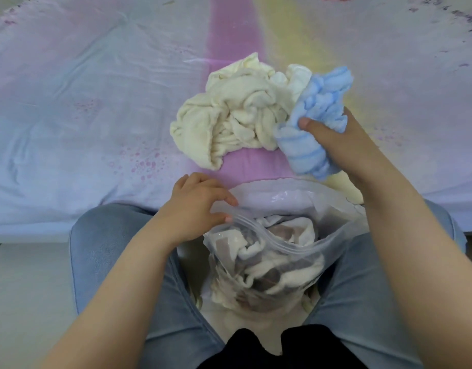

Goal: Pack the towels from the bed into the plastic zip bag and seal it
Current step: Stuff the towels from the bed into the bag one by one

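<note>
**Blue towel gripped above an open zip bag**

The bed [70,115] fills the upper part of the view, its sheet pale blue at the left with a pink band and a yellow band down the middle. The left hand [196,206] sits at the bed's near edge, thumb and fingers pinched together on the left rim of the bag [290,251]. The bag is clear, slightly cloudy plastic, wedged upright between the person's knees in blue jeans [109,251]. Its mouth gapes wide; the ridged zip strip runs diagonally across the near lip, unsealed. Inside lies crumpled cloth [267,265] in white and grey-brown, filling much of the bag.

Beyond the bag, on the pink band, rests a rumpled cream towel [229,115], heaped and twisted in soft folds. A small white cloth [296,78] peeks from its far right side. Touching the heap on the right is a fluffy light-blue towel [312,129] with darker blue stripes, bunched into a thick roll. The right hand [341,139] is clamped around its middle, thumb pressed on top, holding it above the bed just past the bag's far rim.
</note>
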Motion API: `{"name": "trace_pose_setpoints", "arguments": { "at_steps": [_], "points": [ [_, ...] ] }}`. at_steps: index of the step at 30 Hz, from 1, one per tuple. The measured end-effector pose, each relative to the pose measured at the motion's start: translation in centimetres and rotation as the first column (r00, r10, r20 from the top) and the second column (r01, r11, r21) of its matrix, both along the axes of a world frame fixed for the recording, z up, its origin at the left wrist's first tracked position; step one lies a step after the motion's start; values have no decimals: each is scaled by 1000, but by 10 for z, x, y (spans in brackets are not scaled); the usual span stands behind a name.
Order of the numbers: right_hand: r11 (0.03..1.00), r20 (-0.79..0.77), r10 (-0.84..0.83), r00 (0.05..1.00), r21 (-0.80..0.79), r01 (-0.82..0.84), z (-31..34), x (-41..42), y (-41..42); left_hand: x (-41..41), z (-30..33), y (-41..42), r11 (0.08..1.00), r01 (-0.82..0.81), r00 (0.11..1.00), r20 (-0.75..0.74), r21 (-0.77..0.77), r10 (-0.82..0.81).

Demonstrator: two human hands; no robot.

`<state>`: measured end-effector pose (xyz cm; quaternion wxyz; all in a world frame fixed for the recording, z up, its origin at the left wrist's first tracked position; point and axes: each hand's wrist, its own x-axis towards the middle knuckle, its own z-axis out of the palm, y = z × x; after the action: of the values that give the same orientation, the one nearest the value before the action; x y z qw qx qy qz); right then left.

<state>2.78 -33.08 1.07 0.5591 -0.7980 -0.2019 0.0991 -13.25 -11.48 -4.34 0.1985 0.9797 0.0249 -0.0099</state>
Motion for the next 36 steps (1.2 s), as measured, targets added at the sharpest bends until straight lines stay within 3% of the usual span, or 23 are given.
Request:
{"name": "trace_pose_setpoints", "arguments": {
  "at_steps": [3, 5, 7, 9, 12, 14, 16, 18, 21, 22, 23, 24, 27, 29, 30, 31, 32, 34, 35, 36],
  "points": [
    [987, -77, 150, 986, 67, -145, 11, -32, 6, 0, 0, -4, 999, 11, 1000, -8, -35, -11],
    [971, -151, 232, 961, -32, -239, 12, -42, 8, -3, 0, -3, 996, 43, 999, -24, -84, -45],
    [882, -276, 344, 898, -234, -410, 8, -46, 8, -7, 2, 0, 985, 81, 996, -25, -154, -85],
    [666, -376, 430, 821, -482, -569, -8, -48, 11, -12, 6, 3, 965, 98, 992, -59, -242, -116],
    [234, -366, 487, 793, -821, -522, -48, -58, 19, -18, 8, 4, 945, 98, 988, -84, -312, -130],
    [-6, -415, 538, 734, -873, -489, -68, -68, 22, -20, 7, 5, 943, 87, 989, -85, -321, -120],
    [-111, -510, 516, 688, -837, -536, -73, -70, 21, -21, 6, 5, 944, 80, 988, -99, -322, -117],
    [-4, -468, 502, 727, -842, -539, -58, -63, 17, -21, 6, 6, 937, 73, 987, -113, -341, -118],
    [311, -212, 522, 826, -855, -416, -36, -44, 14, -20, 7, 5, 926, 62, 987, -118, -372, -113],
    [376, -207, 531, 822, -812, -447, -35, -42, 15, -20, 7, 4, 925, 59, 986, -121, -375, -112],
    [368, -253, 569, 783, -773, -517, -35, -43, 17, -19, 8, 3, 925, 60, 986, -124, -375, -114],
    [292, -320, 610, 725, -760, -581, -43, -47, 20, -17, 9, 2, 926, 61, 985, -127, -374, -116],
    [-33, -537, 570, 622, -771, -635, -83, -58, 27, -16, 10, 1, 925, 67, 983, -136, -374, -126],
    [-52, -542, 567, 620, -775, -630, -83, -55, 29, -16, 9, 0, 917, 60, 981, -145, -393, -126],
    [23, -493, 592, 638, -780, -625, -74, -48, 32, -16, 8, 0, 913, 54, 982, -143, -404, -121],
    [174, -418, 604, 678, -762, -624, -60, -40, 34, -17, 7, 1, 910, 49, 983, -139, -411, -116],
    [384, -320, 583, 747, -702, -600, -45, -31, 38, -17, 7, 2, 909, 46, 984, -137, -415, -113],
    [804, -100, 409, 907, -430, -410, -17, -14, 50, -17, 7, 4, 907, 48, 982, -145, -418, -118],
    [923, 34, 288, 957, -276, -268, -6, -9, 58, -17, 7, 5, 906, 48, 981, -149, -421, -122],
    [979, 171, 156, 973, -154, -130, 2, -4, 66, -16, 7, 5, 903, 47, 980, -154, -427, -124]
  ]
}}
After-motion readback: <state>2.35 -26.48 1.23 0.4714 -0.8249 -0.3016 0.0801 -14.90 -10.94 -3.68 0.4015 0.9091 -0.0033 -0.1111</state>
